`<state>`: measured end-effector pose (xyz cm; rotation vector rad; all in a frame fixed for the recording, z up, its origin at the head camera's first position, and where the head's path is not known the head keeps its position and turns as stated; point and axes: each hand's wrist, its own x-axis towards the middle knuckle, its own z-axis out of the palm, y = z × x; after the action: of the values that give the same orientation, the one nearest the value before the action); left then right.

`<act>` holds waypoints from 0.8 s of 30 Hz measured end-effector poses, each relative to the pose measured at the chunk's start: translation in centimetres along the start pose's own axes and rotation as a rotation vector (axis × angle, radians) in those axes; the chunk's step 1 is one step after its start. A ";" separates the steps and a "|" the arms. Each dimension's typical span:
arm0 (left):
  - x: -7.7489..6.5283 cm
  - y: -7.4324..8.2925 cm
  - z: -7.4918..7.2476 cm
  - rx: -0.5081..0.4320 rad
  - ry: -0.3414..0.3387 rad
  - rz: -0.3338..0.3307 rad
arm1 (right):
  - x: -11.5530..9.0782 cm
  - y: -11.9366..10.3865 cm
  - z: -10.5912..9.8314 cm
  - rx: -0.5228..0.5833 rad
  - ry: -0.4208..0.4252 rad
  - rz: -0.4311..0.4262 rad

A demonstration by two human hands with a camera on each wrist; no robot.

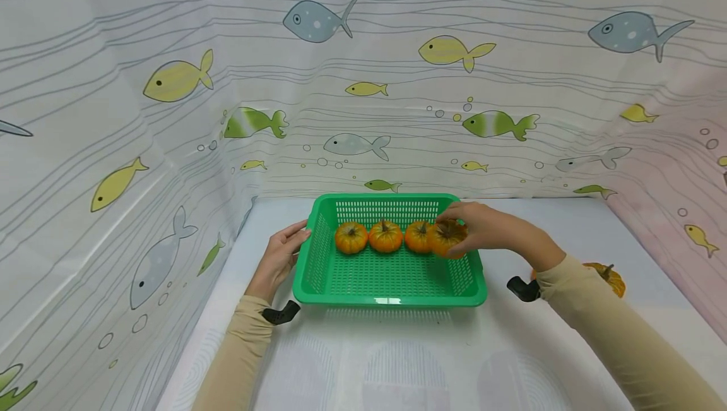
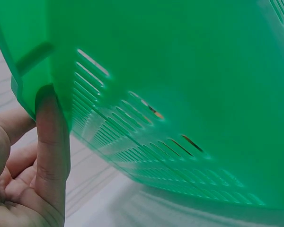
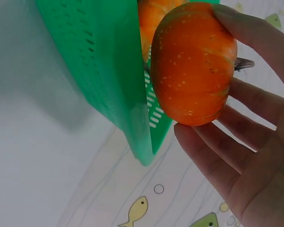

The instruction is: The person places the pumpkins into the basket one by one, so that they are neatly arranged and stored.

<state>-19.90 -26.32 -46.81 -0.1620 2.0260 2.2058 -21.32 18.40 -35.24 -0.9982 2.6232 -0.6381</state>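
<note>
A fish-printed sheet point(image 1: 397, 105) rises behind the desk point(image 1: 420, 367), which carries a green slotted basket point(image 1: 346, 300) near its far edge, nearer the left corner than the right. The basket looks like thin plastic, light and fairly stiff, so its rim is the natural place to steady it. The left hand point(image 1: 277, 259) pinches that rim at the basket's left end. The right hand point(image 1: 494, 226) has its fingers spread and curved around a small orange pumpkin point(image 3: 194, 66) at the basket's right end; whether this one touches the basket floor cannot be told. Three more pumpkins point(image 1: 385, 237) sit in a row along the basket's back edge, and at least one other pumpkin point(image 1: 614, 281) lies toward the desk's right edge, partly behind the sleeve. Each should feel firm, modestly heavy and smooth enough to roll, best cupped around the sides; the thin stem point(image 3: 244, 64) could snap.
</note>
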 end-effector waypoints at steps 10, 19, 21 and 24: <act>0.0 0.0 0.1 -0.005 0.013 -0.004 | 2.4 -1.9 1.0 -0.048 -0.048 -0.050; 0.0 -0.1 0.1 -0.012 0.010 -0.003 | 5.2 -3.7 2.4 -0.148 -0.079 -0.106; 0.0 -0.1 0.0 -0.011 0.009 -0.001 | 5.8 -4.0 2.8 -0.166 -0.090 -0.120; 0.0 -0.1 0.0 -0.011 0.018 -0.003 | 6.7 -4.6 3.5 -0.198 -0.108 -0.135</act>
<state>-19.87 -26.32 -46.90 -0.1871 2.0215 2.2223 -22.29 9.75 -36.60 -1.2395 2.5776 -0.3460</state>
